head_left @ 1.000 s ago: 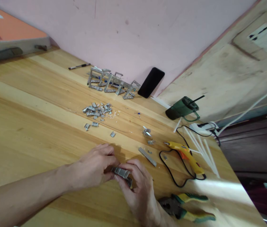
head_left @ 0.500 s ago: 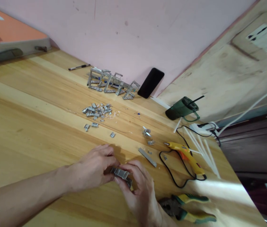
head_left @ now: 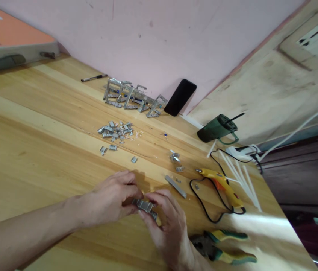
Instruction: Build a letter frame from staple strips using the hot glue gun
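Observation:
Between my two hands is a small silver metal piece (head_left: 144,205) with ridged segments, held just above the wooden table. My left hand (head_left: 116,197) pinches its left end between thumb and fingers. Closed on the other end, my right hand (head_left: 168,222) grips it with thumb below and fingers above. Parts of the piece are hidden by the fingers. A flat grey metal strip (head_left: 176,186) lies just beyond my right hand. Close to my right wrist rest pliers (head_left: 218,246) with green and yellow handles.
A heap of metal bits (head_left: 116,130) lies mid-table. Metal frames (head_left: 133,98) stand by the wall near a phone (head_left: 180,97) and a pen (head_left: 94,78). To the right are a yellow glue gun (head_left: 221,182), its looped cable, white sticks (head_left: 245,180), a green mug (head_left: 217,128) and a power strip (head_left: 242,153).
Both hands keep hold of the metal piece. My right hand's fingers have shifted slightly on it, and the view has moved a little.

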Demonstrator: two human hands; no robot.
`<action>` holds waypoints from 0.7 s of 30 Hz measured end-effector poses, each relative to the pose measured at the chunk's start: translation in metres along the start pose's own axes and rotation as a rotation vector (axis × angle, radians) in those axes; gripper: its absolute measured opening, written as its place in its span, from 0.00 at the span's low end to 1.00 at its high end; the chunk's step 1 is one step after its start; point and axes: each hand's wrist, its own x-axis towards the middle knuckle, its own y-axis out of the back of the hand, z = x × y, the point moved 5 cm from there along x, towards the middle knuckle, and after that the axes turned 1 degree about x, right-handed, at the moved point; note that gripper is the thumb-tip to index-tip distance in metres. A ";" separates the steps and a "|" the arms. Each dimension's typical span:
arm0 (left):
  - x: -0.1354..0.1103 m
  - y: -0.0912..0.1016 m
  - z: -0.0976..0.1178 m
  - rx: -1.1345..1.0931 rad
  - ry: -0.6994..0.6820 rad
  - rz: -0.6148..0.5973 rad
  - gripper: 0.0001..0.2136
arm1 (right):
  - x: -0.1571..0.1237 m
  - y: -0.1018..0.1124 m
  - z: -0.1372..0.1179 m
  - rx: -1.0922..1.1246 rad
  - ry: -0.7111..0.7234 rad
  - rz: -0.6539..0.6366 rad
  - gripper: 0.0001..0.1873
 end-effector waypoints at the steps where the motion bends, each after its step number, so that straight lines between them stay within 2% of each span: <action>1: 0.000 0.000 0.000 -0.003 -0.001 -0.002 0.05 | 0.000 0.000 0.000 0.001 0.001 0.003 0.10; 14: 0.001 -0.003 -0.004 -0.006 -0.049 0.053 0.04 | 0.001 0.001 -0.001 0.031 0.003 -0.005 0.04; 21: 0.003 -0.002 -0.002 -0.008 -0.028 -0.008 0.03 | 0.001 -0.001 0.000 0.024 -0.021 -0.028 0.02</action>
